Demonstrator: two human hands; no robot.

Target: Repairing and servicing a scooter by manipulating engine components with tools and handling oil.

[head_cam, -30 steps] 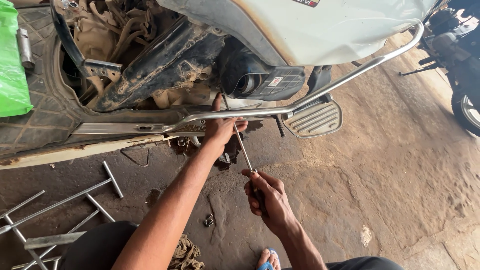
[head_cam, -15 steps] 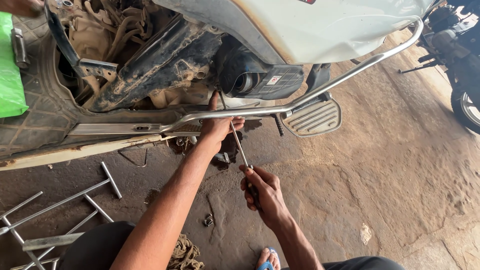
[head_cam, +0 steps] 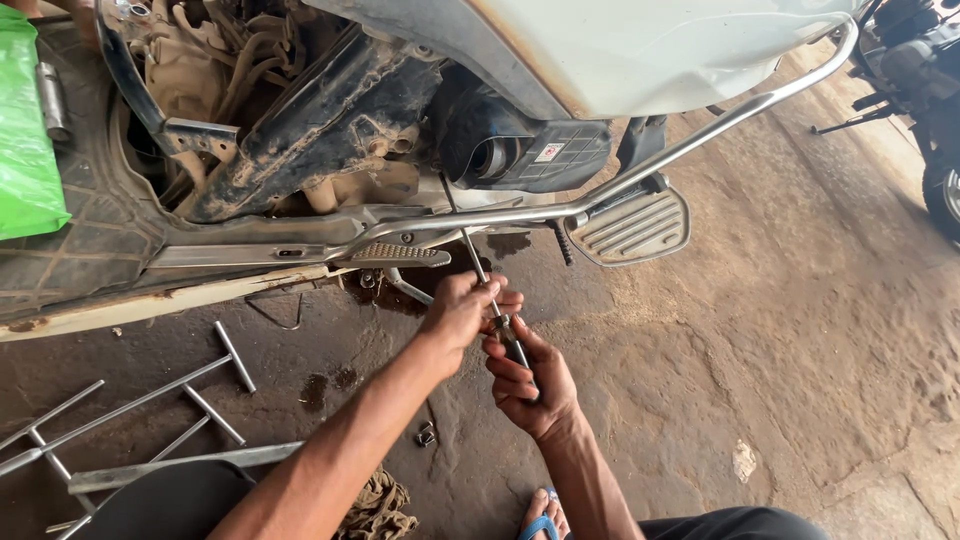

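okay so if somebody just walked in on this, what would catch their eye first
Two hands meet at centre: the left hand grips the shaft of a long screwdriver, the right hand its handle. Above them lies a stripped scooter, dusty frame exposed. T-handled wrenches lie on the floor, lower left.

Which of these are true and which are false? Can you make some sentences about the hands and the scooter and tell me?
1. Both hands hold one long thin tool. True: the left hand grips the tool on its shaft, and the right hand grips its handle end.
2. The tool points up toward the underside of the scooter. True.
3. The T-shaped wrenches are in the right hand. False: they lie on the ground, apart from both hands.
4. The green bag lies under the footrest. False: it sits at the far left, on the scooter's floorboard.
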